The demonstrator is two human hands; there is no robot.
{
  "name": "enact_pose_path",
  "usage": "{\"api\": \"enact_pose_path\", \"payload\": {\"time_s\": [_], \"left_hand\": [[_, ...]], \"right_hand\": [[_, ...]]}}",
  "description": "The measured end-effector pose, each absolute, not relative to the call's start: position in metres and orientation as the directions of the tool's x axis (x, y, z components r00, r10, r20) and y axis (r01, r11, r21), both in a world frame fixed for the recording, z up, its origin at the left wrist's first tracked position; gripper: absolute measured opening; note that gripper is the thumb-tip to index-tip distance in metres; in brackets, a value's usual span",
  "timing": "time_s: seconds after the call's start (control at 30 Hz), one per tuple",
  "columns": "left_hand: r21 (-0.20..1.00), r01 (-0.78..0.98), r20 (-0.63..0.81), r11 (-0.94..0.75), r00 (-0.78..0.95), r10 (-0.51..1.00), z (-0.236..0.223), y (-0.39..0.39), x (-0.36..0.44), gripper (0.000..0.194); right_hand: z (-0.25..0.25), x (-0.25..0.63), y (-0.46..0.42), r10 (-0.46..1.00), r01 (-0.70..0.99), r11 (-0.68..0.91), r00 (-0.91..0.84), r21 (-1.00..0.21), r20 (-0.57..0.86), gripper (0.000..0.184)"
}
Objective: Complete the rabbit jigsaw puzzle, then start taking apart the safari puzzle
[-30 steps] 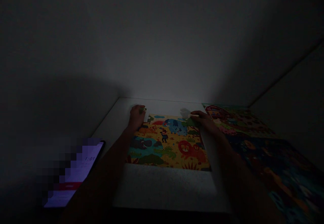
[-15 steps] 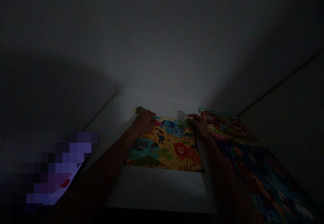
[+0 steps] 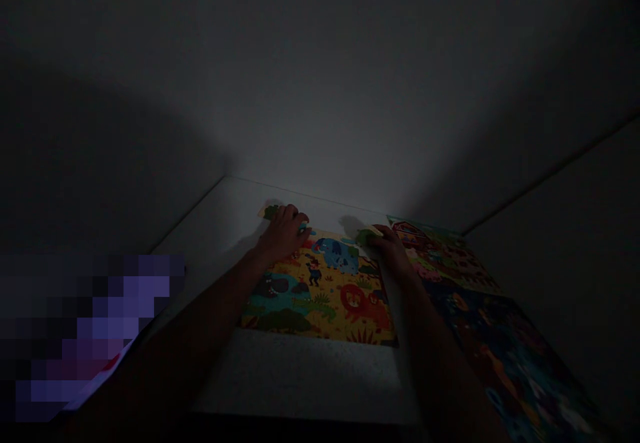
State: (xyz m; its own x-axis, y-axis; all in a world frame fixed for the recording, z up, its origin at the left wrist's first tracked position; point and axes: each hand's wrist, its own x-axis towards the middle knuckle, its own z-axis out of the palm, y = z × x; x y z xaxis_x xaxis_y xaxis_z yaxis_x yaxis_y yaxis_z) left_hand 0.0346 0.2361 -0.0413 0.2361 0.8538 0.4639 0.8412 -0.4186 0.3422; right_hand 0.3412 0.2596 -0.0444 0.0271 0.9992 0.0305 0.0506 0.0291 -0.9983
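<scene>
A partly assembled jigsaw puzzle (image 3: 320, 296) with an elephant, lions, a hippo and a crocodile lies on a white table. My left hand (image 3: 286, 233) is over its upper left corner, fingers bent and closed on a puzzle piece (image 3: 269, 211) with green foliage. That piece sticks out left of the hand, and the rest of it is hidden under the fingers. Just above the puzzle's upper right corner, my right hand (image 3: 393, 249) pinches a green and cream puzzle piece (image 3: 369, 235), its shadow falling on the table beside it.
At the right lie a farm-scene puzzle (image 3: 450, 259) and, nearer, a dark blue picture puzzle (image 3: 520, 356). A pixelated purple glowing area (image 3: 120, 329) shows at the left. Walls (image 3: 310, 109) rise around the table (image 3: 300, 376). The light is dim.
The right hand's piece has moved slightly left and turned, showing more of its green face. My left hand stays at the upper left corner. The whole view has shifted slightly.
</scene>
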Motion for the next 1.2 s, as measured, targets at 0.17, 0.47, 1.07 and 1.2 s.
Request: {"api": "enact_pose_path", "payload": {"time_s": [0.17, 0.47, 1.07, 1.2], "left_hand": [[0.479, 0.779, 0.429, -0.405, 0.195, 0.882, -0.041, 0.239, 0.033, 0.021], [0.825, 0.555, 0.365, -0.109, -0.375, 0.852, -0.046, 0.254, 0.017, 0.030], [0.249, 0.817, 0.240, -0.521, 0.469, 0.850, -0.038, 0.225, 0.044, 0.048], [0.246, 0.826, 0.202, -0.507, 0.468, 0.860, -0.037, 0.222, 0.049, 0.052]], "right_hand": [[-0.056, 0.332, 0.265, 0.999, 0.072, 0.006, 0.044, -0.997, 0.009, 0.068], [-0.049, 0.321, 0.251, 0.974, 0.686, 0.226, -0.140, -0.691, 0.180, 0.072], [-0.039, 0.307, 0.240, 0.935, 0.853, 0.353, -0.318, -0.383, 0.153, 0.069], [-0.045, 0.307, 0.243, 0.939, 0.855, 0.344, -0.306, -0.389, 0.159, 0.070]]}}
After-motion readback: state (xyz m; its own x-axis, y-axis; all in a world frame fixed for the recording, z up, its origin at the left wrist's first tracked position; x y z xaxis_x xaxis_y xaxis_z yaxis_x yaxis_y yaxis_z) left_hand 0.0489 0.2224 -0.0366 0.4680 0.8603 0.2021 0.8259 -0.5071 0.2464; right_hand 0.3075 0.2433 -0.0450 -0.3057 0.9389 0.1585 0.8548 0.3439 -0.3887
